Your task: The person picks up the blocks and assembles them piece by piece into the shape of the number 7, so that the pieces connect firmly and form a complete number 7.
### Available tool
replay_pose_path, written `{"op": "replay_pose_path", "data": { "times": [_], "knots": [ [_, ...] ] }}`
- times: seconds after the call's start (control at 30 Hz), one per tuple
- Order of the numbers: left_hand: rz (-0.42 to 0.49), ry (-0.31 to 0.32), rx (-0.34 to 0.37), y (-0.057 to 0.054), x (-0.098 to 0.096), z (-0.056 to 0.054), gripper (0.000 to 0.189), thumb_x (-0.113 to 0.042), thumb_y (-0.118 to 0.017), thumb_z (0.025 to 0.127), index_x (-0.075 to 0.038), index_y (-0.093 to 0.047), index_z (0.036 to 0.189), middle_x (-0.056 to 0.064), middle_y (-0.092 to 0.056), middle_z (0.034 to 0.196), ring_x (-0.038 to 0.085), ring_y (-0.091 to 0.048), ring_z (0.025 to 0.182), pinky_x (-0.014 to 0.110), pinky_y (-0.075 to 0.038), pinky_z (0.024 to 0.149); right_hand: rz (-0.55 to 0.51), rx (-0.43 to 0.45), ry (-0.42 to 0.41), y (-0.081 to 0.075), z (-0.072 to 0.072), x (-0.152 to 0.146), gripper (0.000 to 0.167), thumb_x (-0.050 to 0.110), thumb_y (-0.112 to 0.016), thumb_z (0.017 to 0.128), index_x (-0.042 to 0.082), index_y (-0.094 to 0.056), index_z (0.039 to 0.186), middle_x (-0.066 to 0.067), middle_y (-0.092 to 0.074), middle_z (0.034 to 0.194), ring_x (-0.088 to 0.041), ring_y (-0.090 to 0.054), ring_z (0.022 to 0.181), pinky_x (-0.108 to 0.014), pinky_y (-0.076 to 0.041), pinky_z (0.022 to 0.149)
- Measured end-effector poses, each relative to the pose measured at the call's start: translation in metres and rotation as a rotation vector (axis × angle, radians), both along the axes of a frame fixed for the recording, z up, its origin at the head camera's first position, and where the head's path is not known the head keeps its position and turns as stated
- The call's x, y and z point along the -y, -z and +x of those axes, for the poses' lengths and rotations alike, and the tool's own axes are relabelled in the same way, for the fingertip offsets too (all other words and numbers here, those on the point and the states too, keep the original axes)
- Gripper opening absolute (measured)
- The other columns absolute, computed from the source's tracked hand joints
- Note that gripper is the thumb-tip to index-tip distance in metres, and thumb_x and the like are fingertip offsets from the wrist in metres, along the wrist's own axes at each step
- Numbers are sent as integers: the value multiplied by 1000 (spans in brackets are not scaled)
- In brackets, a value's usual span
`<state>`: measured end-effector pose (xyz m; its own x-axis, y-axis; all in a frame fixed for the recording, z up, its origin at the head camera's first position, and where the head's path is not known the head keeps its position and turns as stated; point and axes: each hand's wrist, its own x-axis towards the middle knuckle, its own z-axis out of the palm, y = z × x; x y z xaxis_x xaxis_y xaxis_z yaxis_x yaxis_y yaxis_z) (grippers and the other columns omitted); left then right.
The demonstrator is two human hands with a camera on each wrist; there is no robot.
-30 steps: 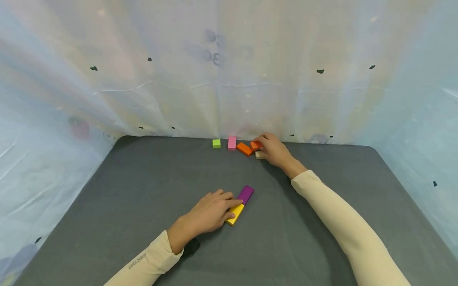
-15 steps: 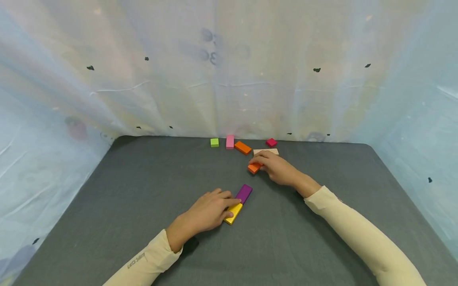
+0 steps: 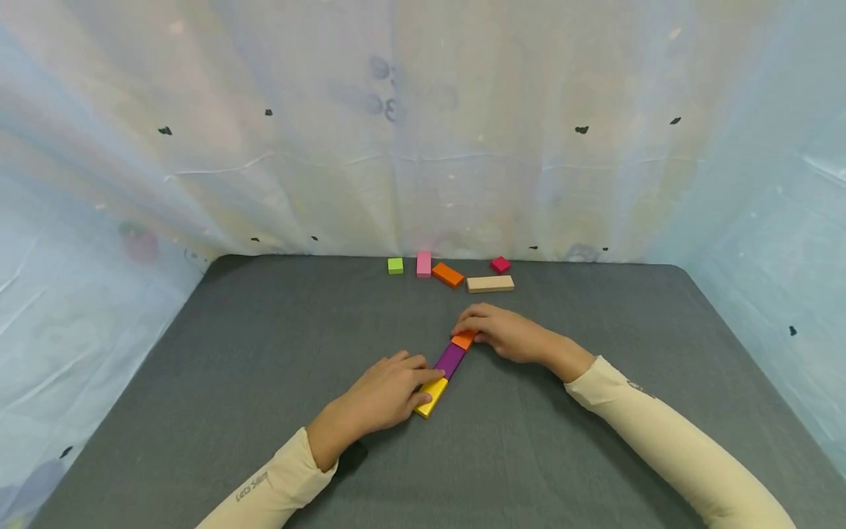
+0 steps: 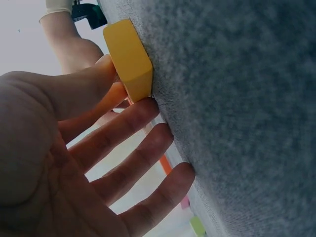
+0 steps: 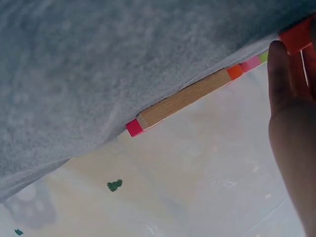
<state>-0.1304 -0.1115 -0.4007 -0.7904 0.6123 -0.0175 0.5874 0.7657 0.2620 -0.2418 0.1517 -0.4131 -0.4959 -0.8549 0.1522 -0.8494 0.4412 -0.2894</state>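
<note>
In the head view, your right hand (image 3: 505, 334) has just brought an orange block (image 3: 463, 340) up to the far end of the purple block (image 3: 450, 360), so the line seems to be three blocks long. You pinch that orange block, covering much of it. Your left hand (image 3: 390, 393) rests on the yellow block (image 3: 435, 389), its index fingertip over the yellow-purple seam. Ahead of your right hand, the wooden block (image 3: 490, 284) shows whole again, the red block (image 3: 500, 264) behind it; farther left lie a second orange block (image 3: 448, 275), the pink block (image 3: 424, 264) and the lime-green block (image 3: 395, 266).

In the left wrist view, your thumb touches the yellow block and the other fingers spread low over the worktop (image 4: 237, 108).

In the right wrist view, your thumb hides part of the pinched block.
</note>
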Motion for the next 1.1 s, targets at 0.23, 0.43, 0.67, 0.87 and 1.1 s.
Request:
{"op": "replay_pose_path", "data": {
  "times": [0.23,0.43,0.67,0.87,1.1],
  "knots": [
    [11,10,-20,1,-1,-2,36,-32,-68,95,-23,-68,129,-3,-66,106,14,-54,91,32,-47,75,-16,12,-11,-2,0,-1,35,0,-59,98,15,-65,129,-2,-60,129,-20,-57,120,-41,-49,101],
    [9,18,-29,1,-2,-2,36,-31,-69,94,-22,-69,129,-3,-66,105,13,-53,88,30,-47,75,-17,36,-20,-2,0,-2,34,9,-63,97,16,-66,130,-1,-61,129,-18,-57,118,-40,-50,100],
    [17,25,-22,1,-4,-2,36,-30,-70,93,-21,-69,128,-3,-66,103,12,-51,86,28,-46,74,-4,59,-1,-2,2,-3,34,17,-67,96,18,-66,129,1,-61,129,-15,-57,119,-38,-50,100],
    [25,18,-16,0,-2,-1,36,-30,-71,92,-21,-70,127,-4,-66,102,12,-53,88,30,-47,75,-17,50,-13,-1,4,-1,34,17,-67,95,18,-66,129,1,-62,128,-16,-58,118,-39,-51,98],
    [29,6,-2,1,-1,-1,36,-31,-71,92,-22,-70,126,-5,-65,102,11,-52,87,28,-47,74,-5,53,-11,0,4,1,33,19,-67,96,19,-66,129,3,-62,127,-14,-57,118,-38,-50,99]
  ]
}}
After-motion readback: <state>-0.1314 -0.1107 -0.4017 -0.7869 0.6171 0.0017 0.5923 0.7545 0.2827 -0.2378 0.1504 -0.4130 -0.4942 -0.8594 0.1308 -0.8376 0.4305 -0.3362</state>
